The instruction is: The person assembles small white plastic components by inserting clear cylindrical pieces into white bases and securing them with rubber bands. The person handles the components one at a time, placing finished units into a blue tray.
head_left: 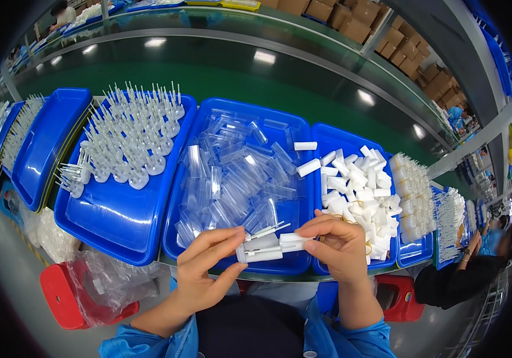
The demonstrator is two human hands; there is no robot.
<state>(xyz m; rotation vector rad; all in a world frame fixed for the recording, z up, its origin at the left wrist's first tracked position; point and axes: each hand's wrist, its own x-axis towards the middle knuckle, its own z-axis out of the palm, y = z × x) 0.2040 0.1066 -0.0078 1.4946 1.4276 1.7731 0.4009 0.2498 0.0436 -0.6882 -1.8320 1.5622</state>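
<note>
My left hand pinches a small white plastic assembly with thin pins sticking out toward the upper right. Gripping the white cap end of the same piece is my right hand. Both hands hover over the near edge of the middle blue tray, which holds clear plastic sleeves.
A left blue tray carries white pin parts standing upright. A right blue tray holds white blocks. A green conveyor belt runs behind. A red stool with a plastic bag sits lower left. Another person works at the right.
</note>
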